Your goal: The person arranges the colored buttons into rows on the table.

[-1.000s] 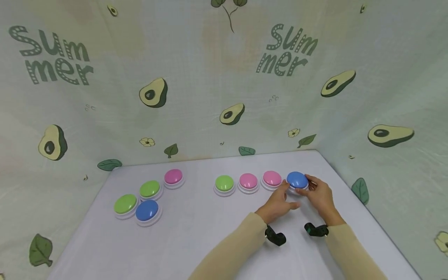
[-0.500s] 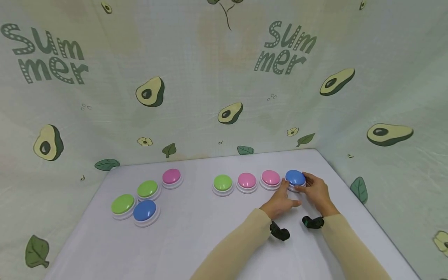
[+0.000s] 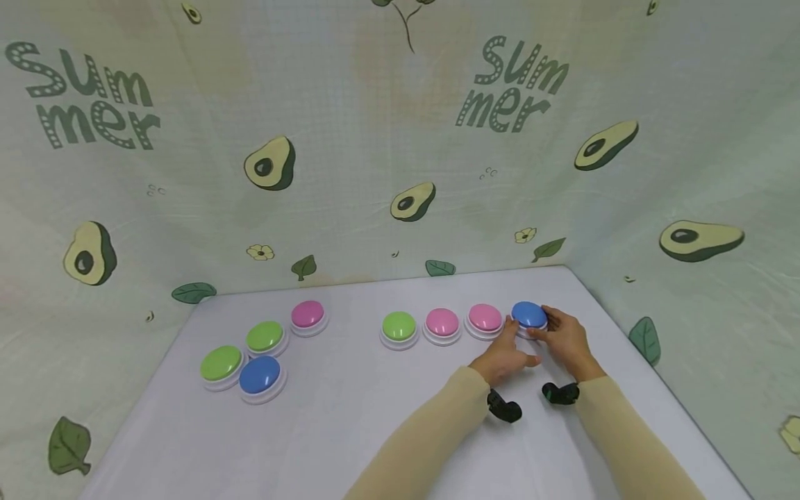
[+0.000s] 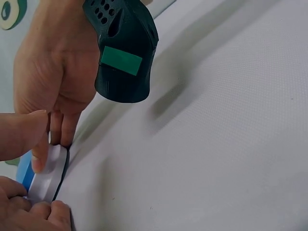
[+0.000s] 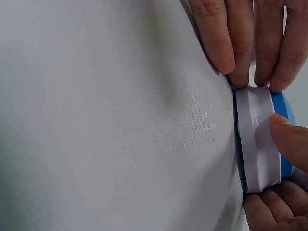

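Observation:
A blue push button (image 3: 528, 314) on a round white base stands at the right end of a row near the table's back edge. My right hand (image 3: 566, 342) grips it, with the thumb (image 5: 288, 137) against the base's near side and the fingers round its right side. On the other side, my left hand (image 3: 505, 355) touches the base with straight fingers (image 5: 269, 43), its thumb held apart. In the left wrist view the white base (image 4: 47, 182) sits between both hands. Left of it in the row stand a pink button (image 3: 485, 317), another pink button (image 3: 442, 322) and a green button (image 3: 398, 326).
On the table's left side a second blue button (image 3: 260, 375) stands close to a green button (image 3: 221, 363) and another green one (image 3: 264, 336). A darker pink button (image 3: 307, 314) is behind them. A printed cloth (image 3: 337, 208) hangs behind the white table (image 3: 337, 430).
The blue button between my hands has shifted slightly toward the back, into line with the row. Both hands have moved forward a little with it. The other buttons stay put.

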`<action>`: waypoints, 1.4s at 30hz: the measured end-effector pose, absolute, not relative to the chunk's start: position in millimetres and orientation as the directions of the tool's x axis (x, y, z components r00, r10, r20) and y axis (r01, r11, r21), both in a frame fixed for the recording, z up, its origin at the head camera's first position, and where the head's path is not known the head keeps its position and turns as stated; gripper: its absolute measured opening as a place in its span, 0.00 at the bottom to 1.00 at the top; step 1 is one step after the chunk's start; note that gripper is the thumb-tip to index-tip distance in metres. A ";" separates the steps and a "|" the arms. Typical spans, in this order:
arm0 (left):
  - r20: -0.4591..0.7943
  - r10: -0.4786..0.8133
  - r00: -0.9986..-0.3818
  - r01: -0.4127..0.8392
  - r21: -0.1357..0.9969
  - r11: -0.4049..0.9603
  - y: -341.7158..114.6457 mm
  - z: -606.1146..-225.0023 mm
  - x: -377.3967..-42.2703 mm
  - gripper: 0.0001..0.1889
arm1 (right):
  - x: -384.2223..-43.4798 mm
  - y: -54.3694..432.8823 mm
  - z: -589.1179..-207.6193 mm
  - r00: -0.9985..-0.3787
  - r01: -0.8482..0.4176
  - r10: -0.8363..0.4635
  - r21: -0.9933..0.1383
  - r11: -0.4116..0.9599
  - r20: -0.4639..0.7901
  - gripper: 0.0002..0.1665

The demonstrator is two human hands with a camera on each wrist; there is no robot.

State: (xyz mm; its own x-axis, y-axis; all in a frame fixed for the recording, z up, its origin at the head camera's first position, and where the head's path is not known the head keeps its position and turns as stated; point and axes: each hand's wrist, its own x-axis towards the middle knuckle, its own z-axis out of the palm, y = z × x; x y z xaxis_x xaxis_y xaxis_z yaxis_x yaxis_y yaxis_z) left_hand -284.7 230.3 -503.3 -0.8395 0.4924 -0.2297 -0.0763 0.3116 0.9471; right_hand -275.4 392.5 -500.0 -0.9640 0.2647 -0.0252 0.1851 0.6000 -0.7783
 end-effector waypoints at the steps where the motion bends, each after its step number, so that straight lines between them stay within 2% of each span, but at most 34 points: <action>1: -0.232 0.494 -0.838 -0.079 0.947 0.310 230.2 -503.2 -285.1 0.46 | -275.9 392.6 -500.0 -0.965 0.183 0.262 -0.777 0.603 -0.024 0.48; 29: -0.174 0.507 -0.844 -0.013 0.952 0.305 224.4 -503.4 -278.0 0.49 | -274.8 389.0 -504.4 -0.966 0.194 0.256 -0.770 0.608 -0.041 0.48; 36: -0.138 0.514 -0.846 0.026 0.954 0.298 221.5 -507.5 -275.0 0.50 | -273.1 384.4 -509.2 -0.958 0.159 0.285 -0.744 0.650 0.044 0.46; 42: -0.103 0.573 -0.813 0.081 0.955 0.286 207.3 -509.8 -267.5 0.48 | -267.6 374.2 -504.5 -0.936 0.202 0.345 -0.695 0.690 0.070 0.50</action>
